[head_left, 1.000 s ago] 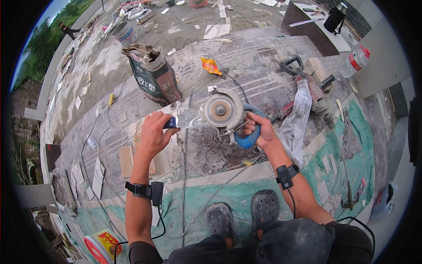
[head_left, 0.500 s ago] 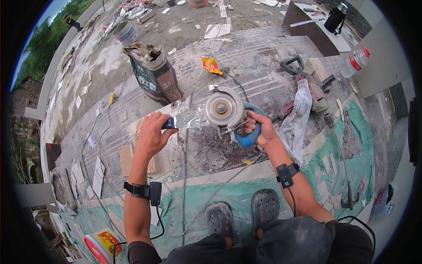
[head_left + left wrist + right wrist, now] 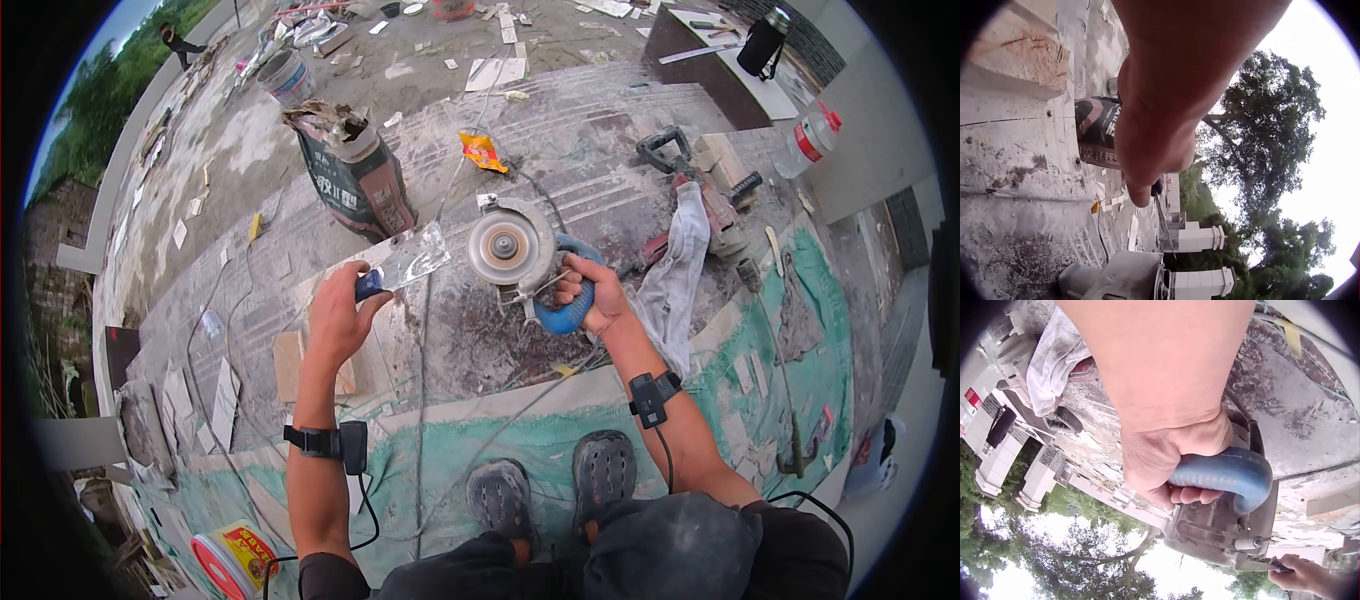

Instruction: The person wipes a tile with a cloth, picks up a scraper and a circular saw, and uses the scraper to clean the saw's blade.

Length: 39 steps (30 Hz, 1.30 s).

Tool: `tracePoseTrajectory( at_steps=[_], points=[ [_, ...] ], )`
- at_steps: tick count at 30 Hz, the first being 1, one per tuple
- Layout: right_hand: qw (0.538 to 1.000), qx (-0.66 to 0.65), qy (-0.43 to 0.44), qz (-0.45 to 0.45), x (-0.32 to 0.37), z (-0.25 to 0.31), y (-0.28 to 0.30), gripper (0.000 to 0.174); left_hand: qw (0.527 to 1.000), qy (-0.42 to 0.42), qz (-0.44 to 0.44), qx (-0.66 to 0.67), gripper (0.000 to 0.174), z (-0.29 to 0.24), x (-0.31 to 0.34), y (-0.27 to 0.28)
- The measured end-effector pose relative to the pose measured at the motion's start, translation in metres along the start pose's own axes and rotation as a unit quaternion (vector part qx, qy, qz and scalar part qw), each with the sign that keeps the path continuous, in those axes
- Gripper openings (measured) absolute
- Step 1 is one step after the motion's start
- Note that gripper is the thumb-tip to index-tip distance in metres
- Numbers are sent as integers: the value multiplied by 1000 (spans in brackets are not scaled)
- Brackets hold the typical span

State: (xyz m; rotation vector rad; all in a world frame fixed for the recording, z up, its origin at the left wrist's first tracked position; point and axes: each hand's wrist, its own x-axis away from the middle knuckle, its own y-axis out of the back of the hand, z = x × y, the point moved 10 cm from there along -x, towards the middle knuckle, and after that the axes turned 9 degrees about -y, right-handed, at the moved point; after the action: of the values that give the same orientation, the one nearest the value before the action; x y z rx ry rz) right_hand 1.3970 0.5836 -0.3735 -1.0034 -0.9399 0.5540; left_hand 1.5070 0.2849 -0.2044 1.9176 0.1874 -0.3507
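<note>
Left hand (image 3: 338, 318): clamped round the blue grip of a trowel (image 3: 405, 264), thumb on top, wrist bent back, forearm stretched forward. Steel blade pointed right toward the disc (image 3: 503, 245), tip just beside the rim but apart from it. Blade held shallow and level, probably for a controlled meeting of edge and wheel.

Right hand (image 3: 590, 295): fingers wrapped tight about the blue loop handle of a cutter (image 3: 528, 268), knuckles up, forearm angled in from the right knee. Machine seemingly held off the floor (image 3: 470, 345), disc face turned up toward the eyes, likely for a clear sight of the wheel.

Hands apart, each full. Trowel and cutter in mid-air ahead of the shoes (image 3: 498, 495).

Beyond:
- grey cloth (image 3: 680, 260) draped just right of the cutter, over a red power tool (image 3: 700, 185)
- torn cement bag (image 3: 350, 175) upright behind the trowel
- orange wrapper (image 3: 480, 150) farther back
- plastic bottle (image 3: 810, 135) at far right
- cables loose across the floor
</note>
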Motion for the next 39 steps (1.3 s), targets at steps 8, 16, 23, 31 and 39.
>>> tracePoseTrajectory(
  at_steps=[8, 16, 23, 31, 39],
  points=[
    [1000, 0, 5, -1, 1, 0, -2, 10, 801, 329, 40, 498, 43, -24, 64, -46],
    [1000, -16, -4, 9, 1, -3, -5, 9, 730, 388, 47, 562, 37, -90, 75, -86],
    [1000, -19, -4, 10, 1, -3, -6, 10, 735, 383, 57, 557, 38, -96, 79, -92],
    [1000, -20, -6, 18, 0, -3, -4, 11, 748, 387, 57, 536, 37, -97, 79, -89],
    [1000, -16, -6, 20, 1, -3, -8, 11, 759, 392, 68, 516, 38, -98, 78, -83]
  ],
)
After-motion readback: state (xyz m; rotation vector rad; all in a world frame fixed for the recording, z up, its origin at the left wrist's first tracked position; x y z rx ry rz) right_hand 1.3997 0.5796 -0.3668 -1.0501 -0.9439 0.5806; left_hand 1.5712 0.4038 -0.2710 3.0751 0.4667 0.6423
